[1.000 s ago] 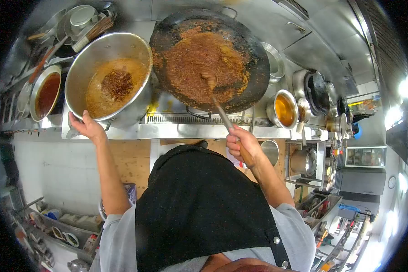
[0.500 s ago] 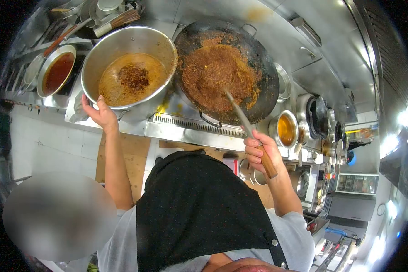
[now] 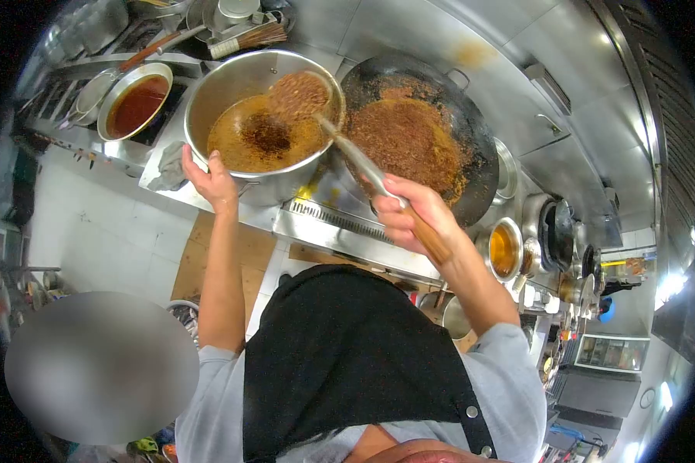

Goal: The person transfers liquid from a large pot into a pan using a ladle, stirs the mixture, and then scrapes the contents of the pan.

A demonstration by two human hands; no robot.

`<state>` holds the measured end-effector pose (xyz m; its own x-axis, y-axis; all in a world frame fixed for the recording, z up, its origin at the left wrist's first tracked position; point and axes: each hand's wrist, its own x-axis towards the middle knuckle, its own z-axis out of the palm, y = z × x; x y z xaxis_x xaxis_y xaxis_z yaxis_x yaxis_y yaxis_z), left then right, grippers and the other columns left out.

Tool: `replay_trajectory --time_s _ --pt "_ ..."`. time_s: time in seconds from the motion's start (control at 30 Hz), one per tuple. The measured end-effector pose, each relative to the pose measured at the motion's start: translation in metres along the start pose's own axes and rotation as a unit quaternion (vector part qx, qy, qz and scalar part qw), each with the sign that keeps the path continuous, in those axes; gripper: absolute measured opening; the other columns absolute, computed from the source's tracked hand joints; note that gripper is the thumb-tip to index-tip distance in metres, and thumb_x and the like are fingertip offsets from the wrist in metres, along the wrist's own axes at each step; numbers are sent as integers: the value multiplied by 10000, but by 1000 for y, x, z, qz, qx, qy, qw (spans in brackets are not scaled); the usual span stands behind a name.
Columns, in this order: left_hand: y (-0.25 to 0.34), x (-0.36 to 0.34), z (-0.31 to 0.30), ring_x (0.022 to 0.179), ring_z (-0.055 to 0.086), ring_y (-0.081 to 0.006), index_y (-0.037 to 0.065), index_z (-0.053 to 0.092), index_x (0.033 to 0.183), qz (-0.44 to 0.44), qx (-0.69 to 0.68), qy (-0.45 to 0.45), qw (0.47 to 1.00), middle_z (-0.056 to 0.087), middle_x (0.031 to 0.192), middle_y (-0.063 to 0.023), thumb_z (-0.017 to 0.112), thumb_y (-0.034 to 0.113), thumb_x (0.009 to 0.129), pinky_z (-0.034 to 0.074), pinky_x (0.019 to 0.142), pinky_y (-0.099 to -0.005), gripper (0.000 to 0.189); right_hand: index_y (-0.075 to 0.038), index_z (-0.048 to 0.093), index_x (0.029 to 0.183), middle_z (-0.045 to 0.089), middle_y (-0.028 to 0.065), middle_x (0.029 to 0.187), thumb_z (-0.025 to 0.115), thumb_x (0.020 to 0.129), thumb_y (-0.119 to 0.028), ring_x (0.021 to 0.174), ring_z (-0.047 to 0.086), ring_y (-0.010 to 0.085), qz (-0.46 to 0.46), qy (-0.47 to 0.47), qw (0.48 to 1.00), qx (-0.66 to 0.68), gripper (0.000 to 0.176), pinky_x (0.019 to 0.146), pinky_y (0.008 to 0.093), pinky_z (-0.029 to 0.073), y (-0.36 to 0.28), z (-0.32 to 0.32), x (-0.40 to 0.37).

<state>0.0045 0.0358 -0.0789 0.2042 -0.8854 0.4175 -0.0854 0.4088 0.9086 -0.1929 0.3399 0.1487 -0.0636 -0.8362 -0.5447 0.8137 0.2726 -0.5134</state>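
My right hand (image 3: pixel 415 214) is closed around the wooden handle of a metal ladle (image 3: pixel 363 163). The ladle's bowl, heaped with a reddish-brown, grainy paste (image 3: pixel 299 94), is over the large metal pot (image 3: pixel 222 91). Inside the pot is a brown, oily liquid with a dark red patch of paste in the middle. My left hand (image 3: pixel 211 181) grips the near left rim of this pot, thumb at the edge and fingers outside it. Right of the pot, a wide black wok (image 3: pixel 477 147) holds much more of the same paste.
A bowl of dark red liquid (image 3: pixel 168 73) stands at the left, and a small pan of orange oil (image 3: pixel 517 245) at the right. Behind the pot lies a bamboo brush (image 3: pixel 259 38). A grey cloth (image 3: pixel 168 166) lies beside my left hand. More pots (image 3: pixel 557 231) line the right counter.
The ladle has moved left from inside the wok to above the pot, now loaded with paste. My left hand keeps its place at the pot's rim while the whole view has shifted.
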Motion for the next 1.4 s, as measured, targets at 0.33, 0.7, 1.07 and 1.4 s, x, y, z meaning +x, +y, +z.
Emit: replay_trajectory --time_s 0.33,0.7,1.07,1.4 --pt "2 2 -2 1486 419 -424 -86 468 1513 38 19 3 999 478 1560 -282 682 129 957 314 1253 -497 633 -93 620 1325 573 -10 787 604 1051 -125 573 518 61 -59 67 816 -572 276 483 255 416 -29 6 87" --pt "7 0 1 1451 456 -326 -68 425 1561 -49 -56 -18 997 450 1592 -241 644 106 1004 359 1221 -429 623 -153 432 1657 553 -29 732 678 1021 -177 526 487 76 -205 303 828 -425 682 480 280 436 10 -126 -55" --pt "33 -4 3 1293 573 -285 -52 400 1573 -58 -57 -25 996 521 1500 -220 593 116 1034 461 1119 -397 596 -33 526 1389 534 -6 671 624 1024 -177 514 513 121 -113 387 881 -248 405 442 309 422 60 -225 -56" --pt "24 -2 0 1457 457 -320 -81 392 1576 -46 -47 -32 997 429 1598 -236 607 132 1035 363 1215 -425 620 -198 488 828 425 -71 597 570 1091 -438 461 394 87 -45 146 976 154 366 395 245 311 51 -164 -64"
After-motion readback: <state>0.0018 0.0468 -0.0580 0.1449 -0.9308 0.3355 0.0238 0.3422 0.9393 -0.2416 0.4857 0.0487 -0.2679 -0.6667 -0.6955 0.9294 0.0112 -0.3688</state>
